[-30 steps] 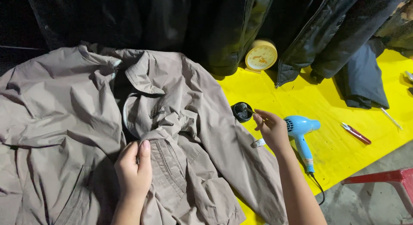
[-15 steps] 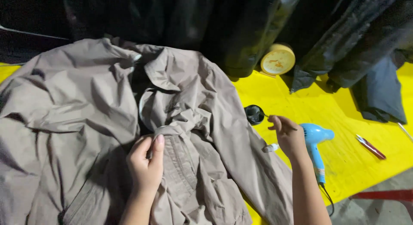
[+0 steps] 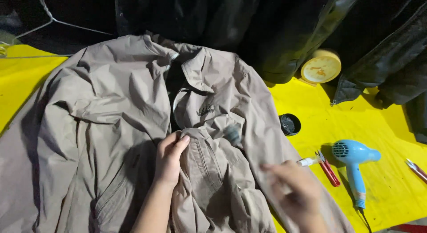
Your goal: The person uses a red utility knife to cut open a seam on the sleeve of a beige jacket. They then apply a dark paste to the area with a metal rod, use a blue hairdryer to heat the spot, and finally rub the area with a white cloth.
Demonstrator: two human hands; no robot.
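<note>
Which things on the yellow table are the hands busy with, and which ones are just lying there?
Busy with:
- beige jacket, left hand pressing on its front
- right hand, blurred, over the jacket's edge
- small dark brush, blurred, on the jacket

Just lying there:
- blue hair dryer
- red snips
- small black pot
- round yellow tin
- dark jackets behind

Yellow table [image 3: 391,193]: beige jacket [image 3: 111,126] left and centre; black tin [image 3: 290,124], blue hair dryer [image 3: 353,162], red clippers [image 3: 328,170] at right
</note>
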